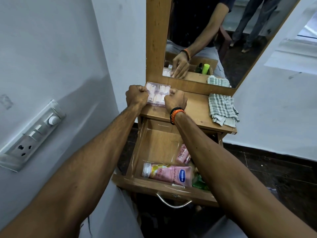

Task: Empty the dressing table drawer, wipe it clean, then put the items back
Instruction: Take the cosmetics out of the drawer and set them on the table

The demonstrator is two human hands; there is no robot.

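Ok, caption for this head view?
Both hands hold a clear compartment box on the dressing table top; drawer open.

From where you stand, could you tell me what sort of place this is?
Probably a bedroom or dressing corner at home: a wooden dressing table with a mirror, and an open drawer holding lotion tubes.

The pink lotion tube [169, 174] in the drawer reads "Vaseline", "Gluta-Hya" and "10X".
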